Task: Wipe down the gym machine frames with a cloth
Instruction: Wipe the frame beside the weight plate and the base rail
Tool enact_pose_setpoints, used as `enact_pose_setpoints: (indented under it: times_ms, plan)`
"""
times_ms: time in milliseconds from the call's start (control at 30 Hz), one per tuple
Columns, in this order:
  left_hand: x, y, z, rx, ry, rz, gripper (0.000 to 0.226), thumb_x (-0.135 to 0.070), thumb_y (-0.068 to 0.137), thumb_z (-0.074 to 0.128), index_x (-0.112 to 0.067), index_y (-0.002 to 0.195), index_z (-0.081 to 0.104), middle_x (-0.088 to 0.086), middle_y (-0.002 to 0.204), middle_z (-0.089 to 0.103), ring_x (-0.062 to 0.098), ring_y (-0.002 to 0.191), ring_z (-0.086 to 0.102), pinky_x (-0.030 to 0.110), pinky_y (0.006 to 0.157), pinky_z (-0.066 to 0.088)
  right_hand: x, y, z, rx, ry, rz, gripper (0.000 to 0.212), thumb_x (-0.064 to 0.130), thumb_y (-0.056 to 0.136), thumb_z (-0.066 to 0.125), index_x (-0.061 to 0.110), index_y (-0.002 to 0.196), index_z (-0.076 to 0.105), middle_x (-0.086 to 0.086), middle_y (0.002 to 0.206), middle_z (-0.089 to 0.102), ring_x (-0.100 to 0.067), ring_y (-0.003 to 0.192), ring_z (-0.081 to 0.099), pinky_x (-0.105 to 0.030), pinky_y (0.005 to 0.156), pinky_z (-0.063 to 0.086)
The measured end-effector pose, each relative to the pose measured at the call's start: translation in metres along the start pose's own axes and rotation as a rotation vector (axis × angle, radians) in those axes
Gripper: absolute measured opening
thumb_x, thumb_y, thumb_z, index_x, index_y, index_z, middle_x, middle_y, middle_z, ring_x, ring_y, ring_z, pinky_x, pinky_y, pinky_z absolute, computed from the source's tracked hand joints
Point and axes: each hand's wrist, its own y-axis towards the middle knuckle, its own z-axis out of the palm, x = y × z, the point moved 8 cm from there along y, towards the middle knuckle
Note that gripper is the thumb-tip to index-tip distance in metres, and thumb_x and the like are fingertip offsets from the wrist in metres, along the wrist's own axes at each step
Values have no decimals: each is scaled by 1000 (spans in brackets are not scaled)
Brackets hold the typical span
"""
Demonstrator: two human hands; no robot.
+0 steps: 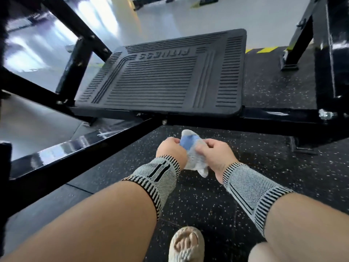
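A crumpled white and blue cloth [190, 148] is bunched between both hands, low in the middle of the view. My left hand [170, 151] grips its left side with curled fingers. My right hand [213, 154] pinches its right side, and a tail of cloth hangs below it. Both wrists wear grey striped knit braces. The glossy black machine frame [79, 150] runs diagonally at the left, and a cross bar [264, 118] lies just beyond the hands. A ribbed black footplate [162, 76] marked FITNESS sits on the frame ahead.
Black speckled rubber flooring [264, 167] lies under the hands. Black uprights stand at the left [75, 61] and right [328, 53]. A light shoe [186, 244] shows at the bottom. Pale shiny floor [160, 16] and yellow stripes [267, 49] lie beyond.
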Motion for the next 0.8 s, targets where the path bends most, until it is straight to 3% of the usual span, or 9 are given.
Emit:
enact_pose_setpoints:
  times_ms: [133, 233, 333, 433, 500, 567, 633, 700, 800]
  plan:
    - [20, -14, -45, -127, -178, -92, 45, -9, 94, 49, -17, 138, 46, 2, 130, 59, 22, 112, 60, 30, 97, 47, 16, 1, 41, 106, 25, -21, 9, 8, 88, 61, 13, 85, 67, -15, 92, 71, -29, 83, 70, -39, 70, 58]
    - [27, -38, -81, -227, -136, -65, 51, -2, 93, 46, -16, 142, 41, 7, 134, 55, 26, 118, 57, 33, 97, 47, 36, -4, 76, 189, 27, -93, 13, 7, 90, 60, 15, 83, 67, -19, 97, 71, -30, 87, 69, -40, 76, 57]
    - [22, -60, -103, -177, 215, -39, 57, -7, 95, 40, -13, 150, 28, 8, 149, 39, 25, 133, 44, 36, 109, 39, 59, -9, 105, 200, -17, -235, 20, 12, 91, 61, 25, 77, 66, -14, 91, 72, -28, 89, 70, -45, 83, 57]
    - [0, -72, -118, -154, 757, 104, 65, -16, 97, 38, -7, 153, 6, 8, 162, 2, 22, 149, 0, 41, 121, 10, 81, -9, 146, 291, -4, -346, 12, 17, 94, 59, 19, 95, 71, -16, 103, 71, -19, 90, 67, -46, 87, 55]
    - [3, -77, -126, -160, 967, 67, 68, -19, 99, 32, -8, 152, -8, 7, 161, -13, 24, 148, -13, 51, 120, -1, 96, -14, 178, 400, -203, -522, 28, 17, 96, 56, 6, 121, 64, -9, 123, 65, -17, 114, 60, -34, 104, 45]
    - [22, -76, -131, -141, 1008, -41, 65, -19, 100, 28, -7, 151, -11, 7, 160, -16, 24, 147, -17, 57, 116, -9, 98, -23, 211, 563, -544, -721, 37, 9, 97, 50, 0, 133, 53, -11, 138, 53, -23, 132, 46, -24, 113, 28]
    - [32, -69, -136, -157, 957, -107, 68, -21, 99, 31, -6, 152, -10, 8, 161, -15, 24, 147, -16, 60, 115, -9, 89, -25, 231, 684, -860, -859, 45, 4, 97, 45, -1, 141, 40, -14, 150, 37, -26, 141, 30, -25, 114, 17]
    - [36, -63, -140, -176, 899, -136, 71, -21, 97, 36, -3, 152, -7, 10, 161, -12, 25, 148, -13, 62, 114, -10, 89, -9, 237, 644, -1108, -924, 57, 13, 97, 49, 8, 149, 27, -6, 157, 26, -17, 145, 21, -30, 117, 11]
    - [42, -59, -134, -154, 927, -189, 73, -15, 94, 39, -1, 152, -3, 13, 161, -11, 28, 148, -13, 65, 111, -14, 95, 5, 235, 585, -1243, -926, 65, 22, 93, 58, 21, 150, 28, 5, 154, 31, -10, 142, 27, -37, 116, 15]
